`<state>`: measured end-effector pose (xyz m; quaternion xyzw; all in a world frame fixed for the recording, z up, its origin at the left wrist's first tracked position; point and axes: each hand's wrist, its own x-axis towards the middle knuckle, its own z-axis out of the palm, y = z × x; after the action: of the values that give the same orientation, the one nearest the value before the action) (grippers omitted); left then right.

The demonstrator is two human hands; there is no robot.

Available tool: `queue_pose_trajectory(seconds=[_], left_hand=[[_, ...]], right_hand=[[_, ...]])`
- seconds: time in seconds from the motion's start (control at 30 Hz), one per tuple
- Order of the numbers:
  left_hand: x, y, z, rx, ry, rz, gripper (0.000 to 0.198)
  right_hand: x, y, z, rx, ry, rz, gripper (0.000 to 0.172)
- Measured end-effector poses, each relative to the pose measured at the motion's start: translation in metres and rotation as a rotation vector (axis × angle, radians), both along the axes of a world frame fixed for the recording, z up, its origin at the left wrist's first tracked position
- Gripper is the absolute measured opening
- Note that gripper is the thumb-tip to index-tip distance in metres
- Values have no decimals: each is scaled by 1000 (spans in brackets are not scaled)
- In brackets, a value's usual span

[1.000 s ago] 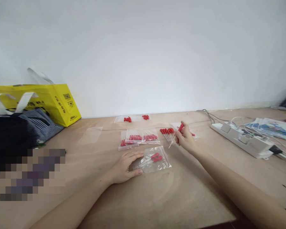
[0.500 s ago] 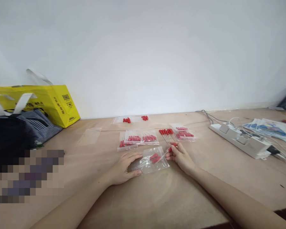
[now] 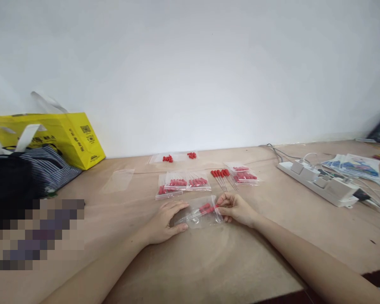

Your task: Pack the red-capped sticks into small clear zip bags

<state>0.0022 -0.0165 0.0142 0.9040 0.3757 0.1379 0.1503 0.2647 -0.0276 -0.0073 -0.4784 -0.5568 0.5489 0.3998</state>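
Observation:
A clear zip bag (image 3: 194, 221) lies on the table between my two hands with red-handled thin metal rods (image 3: 205, 207) inside. My left hand (image 3: 166, 223) curves around the bag's left end, its thumb and fingers on either side of the plastic. At the bag's right opening, my right hand (image 3: 236, 209) pinches a red-handled rod; its handle is partly within the bag and partly behind my fingers. Just beyond that hand, several loose red-handled rods (image 3: 220, 174) lie side by side, shafts toward me. What kind of tool they are is unclear.
Filled zip bags (image 3: 187, 182) lie ahead, with another stack (image 3: 243, 175) to their right. More red pieces (image 3: 167, 159) rest near the wall. An unfilled clear bag (image 3: 118, 179) lies left. A yellow bag (image 3: 91, 147), striped bag (image 3: 52, 164) and power strip (image 3: 313, 185) flank the area.
My right hand has moved slightly left and pushed the red-handled rod into the bag's opening. My left hand has stayed at the bag's left end.

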Motion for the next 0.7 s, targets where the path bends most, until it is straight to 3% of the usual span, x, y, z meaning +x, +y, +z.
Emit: queue_pose_trajectory(seconds=[0.27, 0.47, 0.6, 0.7], left_hand=[[2, 0, 1, 15, -22, -2, 47], [3, -1, 2, 18, -36, -2, 49], [2, -1, 1, 10, -29, 3, 48], [2, 0, 1, 11, -31, -2, 47]], right_hand=[[9, 9, -9, 239, -122, 198, 20], [1, 8, -14, 316, -267, 18, 20], [4, 13, -7, 347, -289, 98, 20], [13, 29, 7, 352, -438, -84, 16]])
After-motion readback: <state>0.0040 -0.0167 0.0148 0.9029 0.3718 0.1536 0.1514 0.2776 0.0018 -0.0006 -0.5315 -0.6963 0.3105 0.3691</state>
